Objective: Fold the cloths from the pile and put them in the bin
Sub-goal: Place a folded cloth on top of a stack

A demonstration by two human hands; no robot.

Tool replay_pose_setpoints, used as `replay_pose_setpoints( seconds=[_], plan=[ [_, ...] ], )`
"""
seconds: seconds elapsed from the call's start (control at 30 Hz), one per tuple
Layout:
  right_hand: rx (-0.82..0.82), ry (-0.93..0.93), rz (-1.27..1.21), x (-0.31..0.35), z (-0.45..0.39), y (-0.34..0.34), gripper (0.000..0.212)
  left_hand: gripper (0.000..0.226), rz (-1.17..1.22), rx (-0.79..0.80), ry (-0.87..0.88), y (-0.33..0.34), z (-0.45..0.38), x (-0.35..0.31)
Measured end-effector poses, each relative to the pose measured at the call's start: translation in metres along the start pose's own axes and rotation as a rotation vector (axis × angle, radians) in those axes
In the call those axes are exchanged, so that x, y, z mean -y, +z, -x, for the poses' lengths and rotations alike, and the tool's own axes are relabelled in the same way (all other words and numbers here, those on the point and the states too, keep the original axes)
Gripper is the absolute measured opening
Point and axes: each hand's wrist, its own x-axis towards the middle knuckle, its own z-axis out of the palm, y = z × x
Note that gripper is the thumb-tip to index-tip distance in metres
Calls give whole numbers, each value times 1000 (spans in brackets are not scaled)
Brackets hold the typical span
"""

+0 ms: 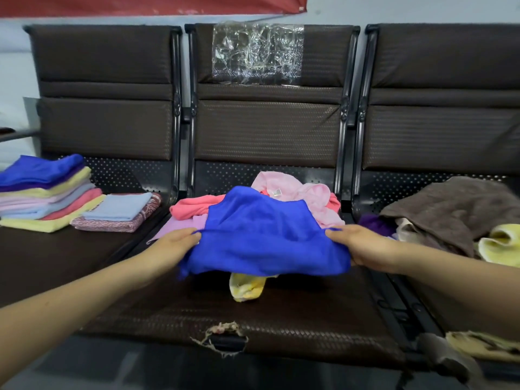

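Holding the blue cloth [264,235] by its two sides, the left hand [176,243] and right hand [357,246] pinch it above the unfolded pile [295,192] on the middle seat [281,313].

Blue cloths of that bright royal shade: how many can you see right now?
2. One blue cloth is held between the left hand and right hand over the middle seat; another tops the folded stack on the left seat. More may be hidden in the piles.
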Motion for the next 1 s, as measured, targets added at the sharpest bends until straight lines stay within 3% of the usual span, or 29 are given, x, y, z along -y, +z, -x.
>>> replay_pose_setpoints(
  seconds=[0.13, 0.23, 0.3, 0.47, 0.63, 0.87, 1.0],
  plan=[
    [201, 162, 100, -15, 24, -3, 24, 20, -132, 179, -20, 14, 28, 8],
    [269, 238, 115, -22, 34, -11, 24, 66, -339, 409, -56, 9, 43, 20],
    [254, 230, 115, -24, 34, -17, 32, 71, -385, 446, -11, 6, 43, 22],
    [24, 85, 25, -12, 13, -25, 23, 31, -279, 262, 79, -11, 12, 0],
    [-248, 0, 269, -3, -42, -25, 23, 26, -392, 80, 131, -26, -42, -7],
    [-272, -65, 1070, -1, -91, -16, 26, 38, -712, -10, 87, -13, -89, 18],
    [-154, 53, 1157, -5, -104, -15, 18, 39, -786, 61, 12, -4, -99, 32]
  ],
)
